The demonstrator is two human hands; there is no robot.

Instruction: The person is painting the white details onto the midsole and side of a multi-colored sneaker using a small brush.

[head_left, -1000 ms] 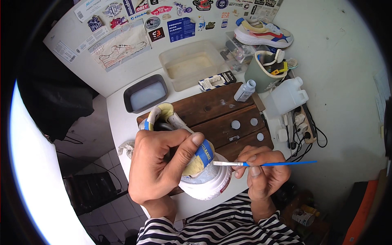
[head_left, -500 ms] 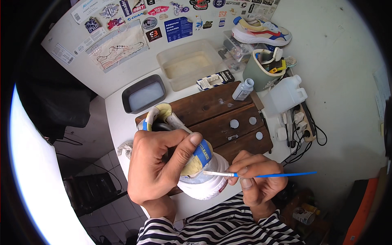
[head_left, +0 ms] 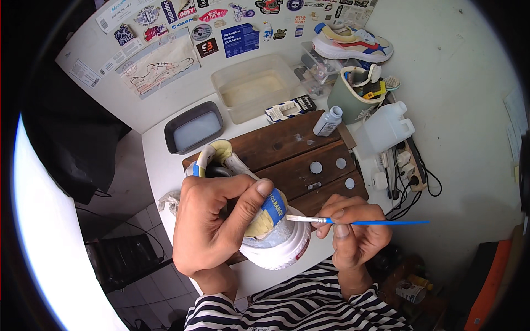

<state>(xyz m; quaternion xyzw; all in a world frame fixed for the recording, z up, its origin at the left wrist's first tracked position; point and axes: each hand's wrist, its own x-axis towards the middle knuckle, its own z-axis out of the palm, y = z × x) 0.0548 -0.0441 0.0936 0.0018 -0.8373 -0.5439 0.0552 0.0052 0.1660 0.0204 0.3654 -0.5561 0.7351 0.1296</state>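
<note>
My left hand (head_left: 212, 220) is closed around a sneaker (head_left: 276, 251) with a white sole, its toe pointing toward my lower right. Yellowish padding and strips of blue tape show on its upper, and the toe area looks pale grey-blue. Part of the shoe is hidden under my fingers. Between the fingertips of my right hand (head_left: 359, 229) is a slim paintbrush (head_left: 381, 223) with a blue handle and a pale flat tip. That tip lies against the toe area beside the blue tape.
A brown wooden board (head_left: 276, 146) lies on the white table, bearing an open small bottle (head_left: 328, 122) and several pale round lids. Behind are a dark tray (head_left: 193, 128) of liquid, a clear plastic tub (head_left: 254, 88), a bucket of brushes (head_left: 353, 91) and another sneaker (head_left: 353, 44).
My right hand has moved the paintbrush slightly up and to the right, its tip shifting from the shoe's side edge toward the far part of the toe. My left hand and the shoe stay put.
</note>
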